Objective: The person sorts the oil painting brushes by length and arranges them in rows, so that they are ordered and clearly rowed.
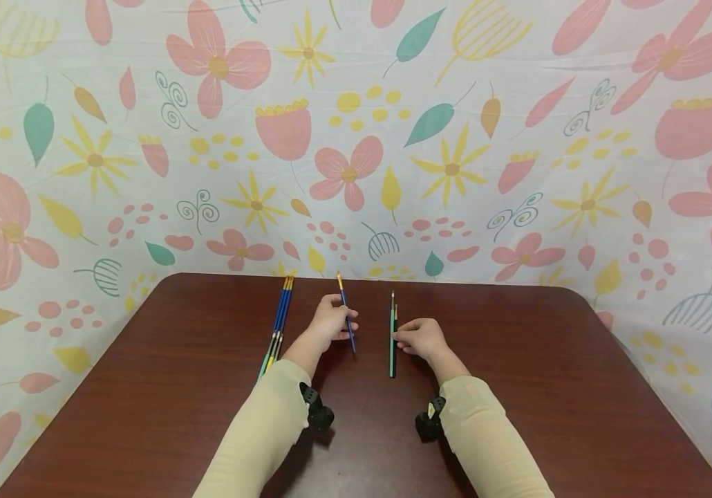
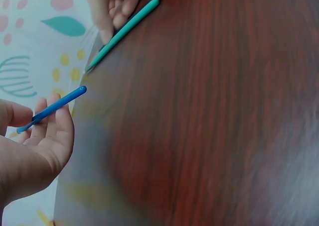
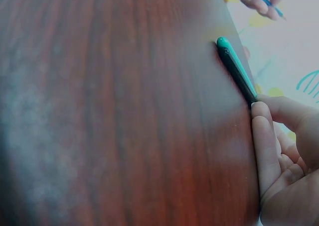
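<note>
My left hand (image 1: pixel 330 322) holds a slim blue paintbrush (image 2: pixel 59 104) between thumb and fingers, its bristle end pointing to the back of the table. In the left wrist view the fingers lie beneath its handle. To the right, a teal paintbrush (image 1: pixel 392 349) and a black paintbrush (image 3: pixel 239 77) lie side by side on the table. My right hand (image 1: pixel 422 339) pinches at the black one, thumb and forefinger tips right against the pair. The fingers hide part of the black brush in the right wrist view.
Left of my left hand, several blue-handled paintbrushes (image 1: pixel 283 304) lie in a row on the dark brown table (image 1: pixel 163 401). Below them are more brushes, with teal (image 1: pixel 265 364) and yellow handles (image 1: pixel 271 360). A flower-printed cloth (image 1: pixel 356 228) hangs behind the table's back edge.
</note>
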### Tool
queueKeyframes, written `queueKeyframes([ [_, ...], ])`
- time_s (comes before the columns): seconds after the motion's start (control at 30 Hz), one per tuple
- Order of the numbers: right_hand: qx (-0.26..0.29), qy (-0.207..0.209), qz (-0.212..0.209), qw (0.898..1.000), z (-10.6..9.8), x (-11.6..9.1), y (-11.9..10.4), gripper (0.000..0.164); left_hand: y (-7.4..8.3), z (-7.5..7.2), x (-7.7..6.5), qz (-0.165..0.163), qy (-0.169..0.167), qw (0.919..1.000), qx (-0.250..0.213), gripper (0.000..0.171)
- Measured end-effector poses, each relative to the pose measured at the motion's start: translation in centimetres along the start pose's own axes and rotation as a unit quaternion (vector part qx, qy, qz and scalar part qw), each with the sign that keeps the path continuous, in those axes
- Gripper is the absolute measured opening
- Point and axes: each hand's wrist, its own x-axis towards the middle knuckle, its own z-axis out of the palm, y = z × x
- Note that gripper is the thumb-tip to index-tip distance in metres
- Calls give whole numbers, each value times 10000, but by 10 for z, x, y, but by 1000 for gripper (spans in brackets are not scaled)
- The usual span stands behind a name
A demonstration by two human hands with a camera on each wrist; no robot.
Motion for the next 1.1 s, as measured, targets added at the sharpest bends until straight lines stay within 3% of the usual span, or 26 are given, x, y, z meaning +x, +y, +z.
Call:
queueKeyframes([
  [0.2,7,47,50,10000,0,-1,0,23,6,-19,-1,133,143,9998,-53,44],
  [0.43,-15,58,46,10000,1,-1,0,23,6,-44,1,322,366,9987,153,36],
  [0.73,-6,95,22,10000,1,0,0,22,9,-80,3,277,612,9977,100,40],
  [1.1,-2,79,56,10000,1,1,0,22,13,-119,5,449,1246,9888,687,36],
])
